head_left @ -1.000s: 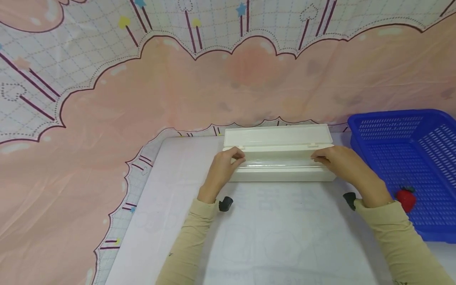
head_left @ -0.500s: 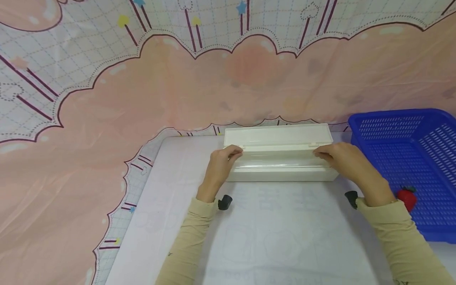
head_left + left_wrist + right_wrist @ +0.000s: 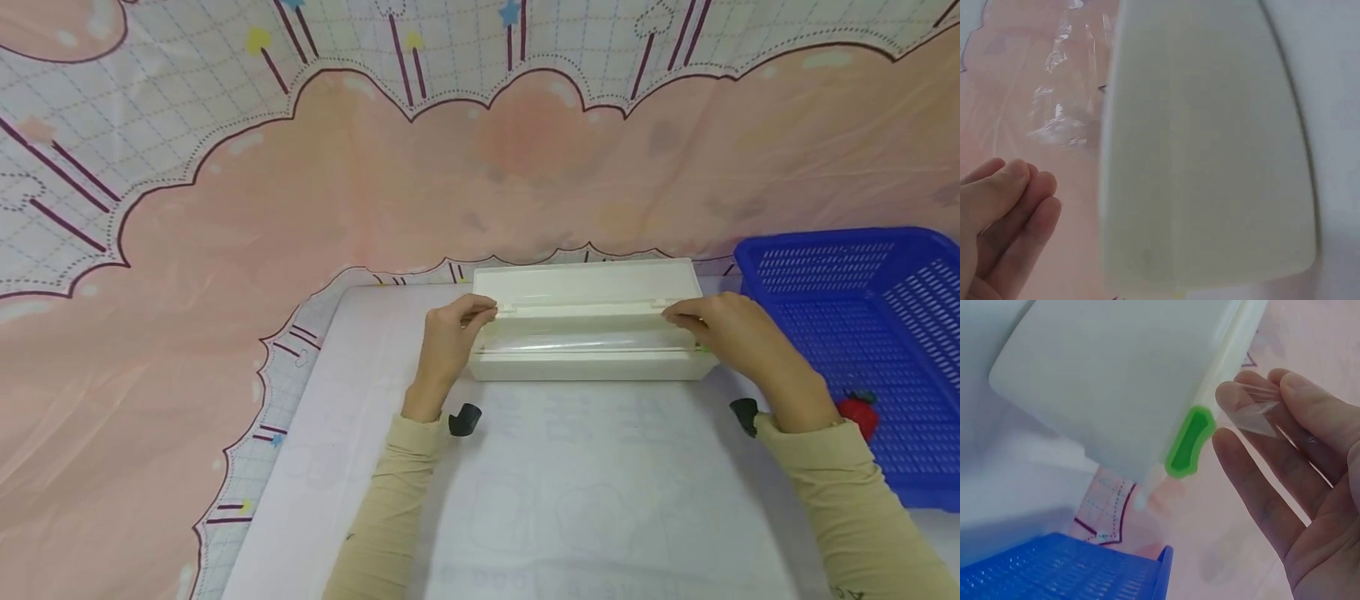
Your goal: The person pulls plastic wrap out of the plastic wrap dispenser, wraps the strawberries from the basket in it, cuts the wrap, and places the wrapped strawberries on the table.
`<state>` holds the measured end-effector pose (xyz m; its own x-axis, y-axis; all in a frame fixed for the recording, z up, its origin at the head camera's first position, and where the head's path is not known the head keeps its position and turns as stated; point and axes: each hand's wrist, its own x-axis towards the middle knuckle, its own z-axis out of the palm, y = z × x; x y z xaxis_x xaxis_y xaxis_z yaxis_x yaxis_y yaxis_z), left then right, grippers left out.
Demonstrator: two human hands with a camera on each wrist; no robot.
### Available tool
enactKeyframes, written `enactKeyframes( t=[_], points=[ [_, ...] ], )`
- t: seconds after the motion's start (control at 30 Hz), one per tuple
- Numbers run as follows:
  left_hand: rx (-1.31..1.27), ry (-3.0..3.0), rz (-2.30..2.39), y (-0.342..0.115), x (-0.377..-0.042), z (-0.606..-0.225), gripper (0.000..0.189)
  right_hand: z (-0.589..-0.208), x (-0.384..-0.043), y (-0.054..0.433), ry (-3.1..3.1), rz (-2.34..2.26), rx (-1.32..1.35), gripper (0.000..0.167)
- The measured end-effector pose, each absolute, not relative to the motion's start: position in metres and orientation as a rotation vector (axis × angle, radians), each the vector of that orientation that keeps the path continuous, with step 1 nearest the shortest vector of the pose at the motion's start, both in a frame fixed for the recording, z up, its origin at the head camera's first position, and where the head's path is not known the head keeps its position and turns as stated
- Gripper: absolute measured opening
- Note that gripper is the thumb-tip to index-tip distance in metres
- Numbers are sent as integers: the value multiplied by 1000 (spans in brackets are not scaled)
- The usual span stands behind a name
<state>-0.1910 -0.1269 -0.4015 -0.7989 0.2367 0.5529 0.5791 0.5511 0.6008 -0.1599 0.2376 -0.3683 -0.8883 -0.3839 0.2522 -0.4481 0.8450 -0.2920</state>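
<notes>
A long white cling film dispenser lies crosswise on the table, its lid raised at the back. Clear cling film shows shiny inside the trough. At the left end, my left hand pinches the film between thumb and fingertips; wrinkled cling film stretches away above those fingers in the left wrist view. My right hand is over the right end, pinching the film's edge, and a clear fold crosses its fingers. A green slider sits on the dispenser's end beside them.
To the right stands a blue plastic basket with a red strawberry in it, partly behind the right sleeve. Dark wrist camera pieces project inward from the wrists. A patterned pink cloth hangs behind the white table.
My left hand has shifted left and slightly toward the back. The right hand has risen a little and moved slightly right, so the hands are farther apart. The green slider now shows beneath it.
</notes>
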Motion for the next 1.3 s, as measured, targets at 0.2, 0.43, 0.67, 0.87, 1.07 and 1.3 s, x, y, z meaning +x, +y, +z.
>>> enactKeyframes(
  t=[0.2, 0.43, 0.67, 0.87, 1.07, 1.3],
  points=[
    [-696, -2523, -1150, -123, -192, -405, 23, -367, -160, 235, -2861, 520, 646, 15],
    [-672, -2723, -1140, -110, -184, -412, 41, -365, -162, 232, -2888, 526, 646, 17],
    [-778, -2832, -1005, -106, -181, -410, 29, -361, -162, 231, -2919, 506, 631, 19],
    [-867, -2801, -1126, -111, -183, -411, 17, -361, -162, 232, -2903, 501, 615, 19],
    [-811, -2751, -1205, -119, -185, -409, 12, -361, -162, 232, -2872, 532, 622, 18],
    [-800, -2767, -1116, -126, -185, -404, 13, -359, -161, 232, -2851, 529, 624, 17]
  ],
)
